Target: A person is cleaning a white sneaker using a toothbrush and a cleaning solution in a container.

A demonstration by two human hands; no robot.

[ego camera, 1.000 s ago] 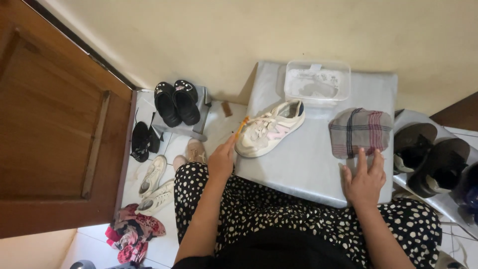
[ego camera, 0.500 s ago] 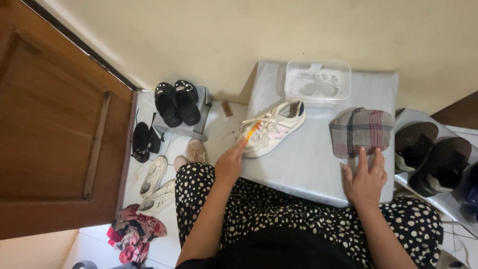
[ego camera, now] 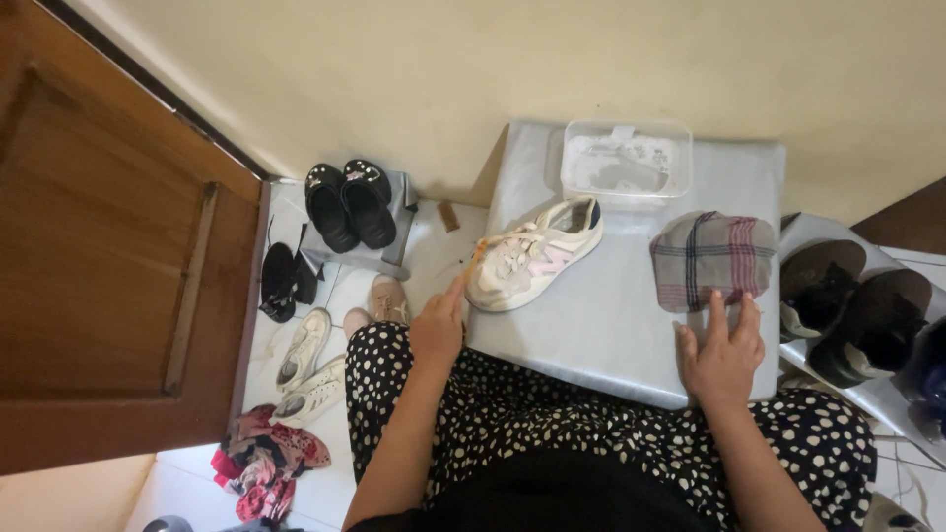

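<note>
Sneaker (ego camera: pixel 533 252) beside left hand (ego camera: pixel 437 330); right hand (ego camera: pixel 722 356) touching plaid cloth (ego camera: pixel 713 258).

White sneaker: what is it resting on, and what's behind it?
The white sneaker lies on a grey padded surface. Behind it sits a clear plastic container; its contents are unclear.

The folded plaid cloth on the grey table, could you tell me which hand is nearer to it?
Right. The right hand touches the folded plaid cloth; the left hand is across the table by the white sneaker.
</note>
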